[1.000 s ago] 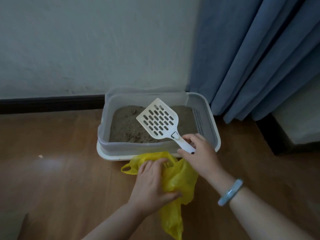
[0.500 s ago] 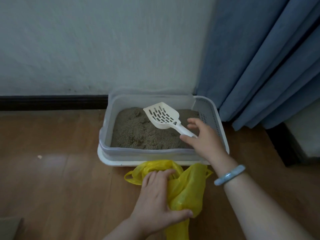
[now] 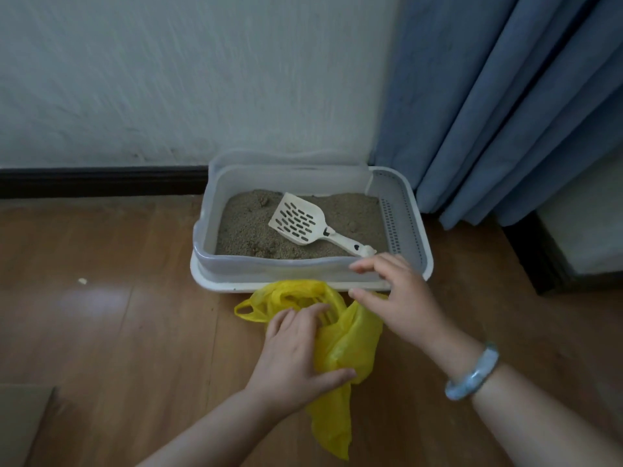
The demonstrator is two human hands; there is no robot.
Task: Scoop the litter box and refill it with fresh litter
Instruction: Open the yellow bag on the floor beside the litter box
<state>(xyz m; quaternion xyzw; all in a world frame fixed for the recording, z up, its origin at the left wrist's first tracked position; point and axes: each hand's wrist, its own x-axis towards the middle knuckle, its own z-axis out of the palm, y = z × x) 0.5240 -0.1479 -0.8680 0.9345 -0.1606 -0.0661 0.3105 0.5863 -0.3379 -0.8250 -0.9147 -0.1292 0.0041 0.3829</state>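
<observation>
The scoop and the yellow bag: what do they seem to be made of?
The scoop looks like rigid moulded plastic, cream-white and matte: clean slots cut through its blade, one piece with the handle. The yellow bag looks like thin plastic film, slightly glossy: it crumples in soft folds and lets light through.

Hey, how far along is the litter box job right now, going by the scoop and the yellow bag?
Early. Done: the white slotted plastic scoop lies on the sandy litter in the grey plastic litter box. In hand: the left hand grips the yellow plastic bag on the wooden floor; the right hand hovers open over the box's near rim. Left: scooping clumps into the bag and refilling; no fresh litter is in view.
</observation>
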